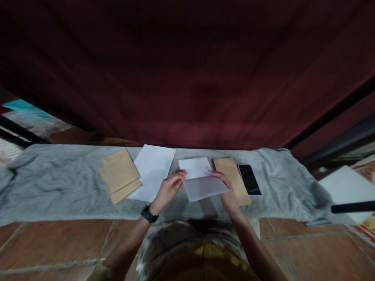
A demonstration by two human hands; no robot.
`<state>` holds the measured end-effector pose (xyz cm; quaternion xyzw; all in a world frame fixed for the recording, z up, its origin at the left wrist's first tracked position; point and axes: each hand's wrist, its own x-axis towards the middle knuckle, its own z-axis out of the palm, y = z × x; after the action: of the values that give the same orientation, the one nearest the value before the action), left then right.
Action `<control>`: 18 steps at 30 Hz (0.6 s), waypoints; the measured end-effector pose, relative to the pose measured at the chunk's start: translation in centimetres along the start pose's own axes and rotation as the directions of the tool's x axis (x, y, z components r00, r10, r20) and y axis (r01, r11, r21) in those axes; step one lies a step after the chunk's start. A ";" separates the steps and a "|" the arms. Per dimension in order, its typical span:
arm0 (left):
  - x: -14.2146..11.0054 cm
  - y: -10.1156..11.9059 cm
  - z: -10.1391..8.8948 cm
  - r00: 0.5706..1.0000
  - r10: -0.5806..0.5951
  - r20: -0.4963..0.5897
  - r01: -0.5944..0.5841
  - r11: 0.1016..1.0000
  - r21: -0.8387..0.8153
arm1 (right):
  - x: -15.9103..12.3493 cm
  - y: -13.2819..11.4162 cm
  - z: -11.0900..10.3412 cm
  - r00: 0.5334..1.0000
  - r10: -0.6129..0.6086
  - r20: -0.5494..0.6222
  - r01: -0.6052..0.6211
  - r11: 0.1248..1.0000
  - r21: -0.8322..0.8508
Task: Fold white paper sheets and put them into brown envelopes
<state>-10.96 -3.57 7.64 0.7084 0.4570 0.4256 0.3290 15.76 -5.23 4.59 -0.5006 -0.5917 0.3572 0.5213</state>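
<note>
My left hand (169,188), with a black watch on the wrist, pinches the left edge of a white sheet of paper (202,179) that is folded partway over itself. My right hand (226,185) grips the sheet's right edge. The paper hangs just above the grey cloth (67,183) in front of me. Directly right of the paper, partly under my right hand, lies a brown envelope (233,171).
A flat white sheet (152,169) and a stack of brown envelopes (120,175) lie to the left. A black phone (249,179) rests beside the right envelope. A dark red curtain (187,78) hangs behind. Tiled floor (58,246) lies below. White papers (345,191) sit far right.
</note>
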 end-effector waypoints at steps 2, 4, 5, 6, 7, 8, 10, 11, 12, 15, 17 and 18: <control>-0.8 -2.0 0.7 0.999 -0.006 0.044 0.005 0.999 0.033 | -1.1 0.9 0.1 0.995 -0.077 0.061 0.083 0.991 -0.104; -1.6 -3.8 1.3 0.994 -0.015 0.105 0.006 0.996 0.090 | -2.7 2.1 0.5 0.985 -0.101 0.143 0.131 0.967 -0.220; -2.0 -4.5 1.4 0.988 -0.007 0.157 -0.012 0.993 0.120 | -3.5 2.7 0.7 0.976 -0.108 0.189 0.158 0.949 -0.273; -2.3 -5.0 1.5 0.979 0.010 0.206 -0.042 0.988 0.152 | -4.3 3.2 0.9 0.967 -0.121 0.226 0.192 0.927 -0.323; -2.5 -5.4 1.5 0.970 0.029 0.242 -0.076 0.980 0.184 | -5.0 3.7 1.1 0.956 -0.143 0.256 0.234 0.897 -0.375; -2.5 -5.6 1.5 0.965 0.047 0.259 -0.105 0.971 0.216 | -5.7 4.0 1.2 0.943 -0.157 0.293 0.275 0.863 -0.423; -2.2 -5.5 1.8 0.967 0.071 0.246 -0.138 0.954 0.266 | -6.7 4.3 1.4 0.920 -0.160 0.357 0.333 0.798 -0.501; -1.8 -5.3 2.1 0.969 0.079 0.236 -0.145 0.949 0.278 | -6.9 4.3 1.4 0.912 -0.153 0.380 0.350 0.773 -0.529; -1.2 -5.0 2.6 0.965 0.090 0.247 -0.161 0.946 0.282 | -7.1 4.2 1.4 0.907 -0.145 0.396 0.361 0.754 -0.549; 0.7 -4.1 5.0 0.911 0.129 0.392 -0.261 0.916 0.305 | -7.1 3.8 1.3 0.893 -0.136 0.428 0.383 0.729 -0.567; 1.9 -4.0 7.0 0.885 0.111 0.453 -0.302 0.877 0.375 | -7.0 3.5 1.3 0.890 -0.142 0.432 0.392 0.720 -0.572; 2.4 -4.0 7.8 0.884 0.097 0.458 -0.307 0.858 0.412 | -7.0 3.4 1.4 0.891 -0.145 0.431 0.395 0.716 -0.576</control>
<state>-4.83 -0.49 1.61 0.8867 0.3859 0.1706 0.1890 14.88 -11.01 -0.73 -0.4830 -0.8296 0.1326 0.2467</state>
